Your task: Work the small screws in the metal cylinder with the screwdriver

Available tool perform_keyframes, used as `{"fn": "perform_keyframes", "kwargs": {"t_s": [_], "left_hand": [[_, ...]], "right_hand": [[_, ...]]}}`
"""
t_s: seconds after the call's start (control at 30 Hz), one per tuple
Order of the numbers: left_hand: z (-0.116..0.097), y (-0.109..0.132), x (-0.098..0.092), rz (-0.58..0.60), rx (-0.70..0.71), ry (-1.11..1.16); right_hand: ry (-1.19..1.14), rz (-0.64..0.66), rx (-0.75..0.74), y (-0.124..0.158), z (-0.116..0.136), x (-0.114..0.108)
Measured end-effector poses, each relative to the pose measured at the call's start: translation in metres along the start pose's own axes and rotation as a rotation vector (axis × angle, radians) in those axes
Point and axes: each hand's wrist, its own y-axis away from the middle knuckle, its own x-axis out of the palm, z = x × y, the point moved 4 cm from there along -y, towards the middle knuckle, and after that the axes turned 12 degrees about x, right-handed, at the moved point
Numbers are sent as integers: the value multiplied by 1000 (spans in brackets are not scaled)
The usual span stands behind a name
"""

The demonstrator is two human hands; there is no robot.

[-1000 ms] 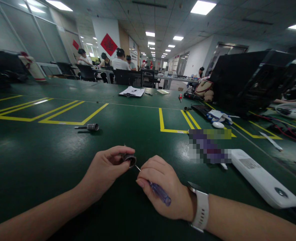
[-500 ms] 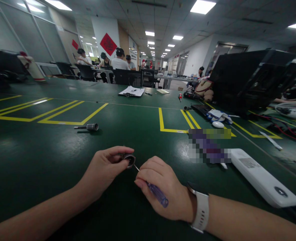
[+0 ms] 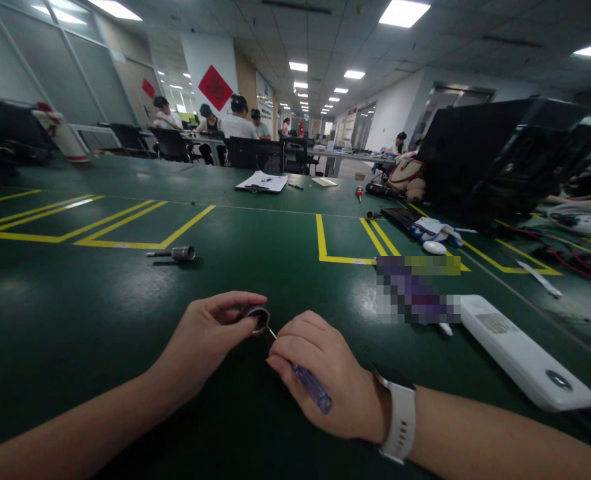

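My left hand (image 3: 218, 330) pinches a dark metal ring-shaped part (image 3: 261, 319), its hollow side turned to the right. A screwdriver (image 3: 311, 387) with a clear purplish handle is gripped in my right hand (image 3: 320, 370), which wears a watch with a pale strap. The screwdriver's thin shaft points up and left, and its tip reaches the opening of the metal part; the exact contact inside is too small to make out. Beyond my left hand, a metal hole saw-like cup with a shank (image 3: 175, 253) lies on its side on the green table (image 3: 100, 307).
A white oblong device (image 3: 520, 353) lies at the right, beside a blurred-out purple item (image 3: 415, 290). Farther back are a clipboard (image 3: 262, 181), a red screwdriver (image 3: 359, 193), gloves (image 3: 435, 230) and a large black case (image 3: 495, 153). People sit at distant desks.
Both hands stay almost in place. The screwdriver's handle has shifted very slightly left; the metal part remains in my left hand, turned a little.
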Motion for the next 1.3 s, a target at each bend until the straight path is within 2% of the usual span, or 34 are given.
{"fn": "perform_keyframes", "kwargs": {"t_s": [0.13,0.23,0.3,0.37,0.47,0.53,0.67,0.8,1.03,1.1,1.2,1.3], "left_hand": [[0,1,0,14,-14,9],[0,0,-1,5,-20,17],[0,-2,-2,3,-13,11],[1,-5,-5,4,-11,-1],[4,-9,-8,36,-11,11],[6,-11,-11,55,11,40],[7,-13,-13,76,46,63],[7,-13,-12,91,29,51],[7,-11,-11,99,33,62],[7,-11,-11,108,44,51],[5,-10,-10,128,58,29],[3,-9,-9,135,64,14]], "right_hand": [[-13,13,5,1,2,0],[-134,-26,61,0,-1,-4],[-326,-107,214,-1,-13,-9],[-581,-180,466,-2,-35,-11],[-887,-154,749,-3,-62,-6],[-945,-127,824,-3,-71,-3],[-906,-80,799,-3,-74,1],[-834,-95,794,0,-75,3],[-639,-36,789,-2,-65,-1],[-670,-37,799,-2,-65,0],[-852,-59,814,-3,-68,4],[-1020,-113,754,-3,-67,3]]}}
